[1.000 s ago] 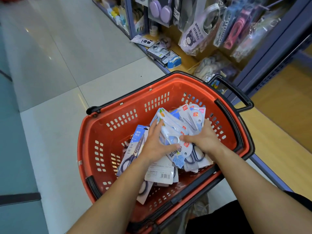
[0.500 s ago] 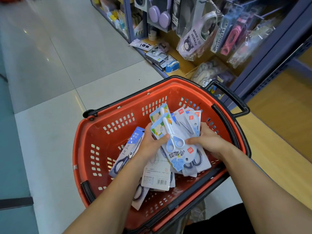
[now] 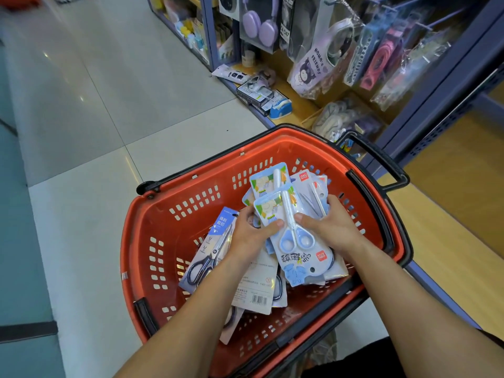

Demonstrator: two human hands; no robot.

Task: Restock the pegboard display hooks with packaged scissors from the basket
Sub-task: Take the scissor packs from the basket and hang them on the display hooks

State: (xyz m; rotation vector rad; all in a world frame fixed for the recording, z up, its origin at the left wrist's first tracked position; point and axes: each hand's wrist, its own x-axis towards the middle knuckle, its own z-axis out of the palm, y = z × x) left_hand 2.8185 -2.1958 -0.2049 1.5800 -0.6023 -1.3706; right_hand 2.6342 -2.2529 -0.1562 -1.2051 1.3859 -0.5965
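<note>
Head view: both hands grasp one fanned bundle of packaged scissors [image 3: 297, 241] just above the red basket [image 3: 136, 241]. The left hand [image 3: 251, 236] pinches the bundle's left edge and the right hand [image 3: 327, 227] wraps its right side. More packs, incl. a dark-handled pair [image 3: 215, 246], lie loose in the basket. Top pack's hang hole faces near. Suggest squaring the stack, lining up the holes, then turning it toward the display hooks [image 3: 409, 20] far right.

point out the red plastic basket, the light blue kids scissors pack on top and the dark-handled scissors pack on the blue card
red plastic basket [image 3: 218, 170]: head view, far inner wall
light blue scissors pack [image 3: 296, 240]: head view, on the scissor handles
dark-handled scissors pack [image 3: 211, 255]: head view, near the blade pivot
</note>
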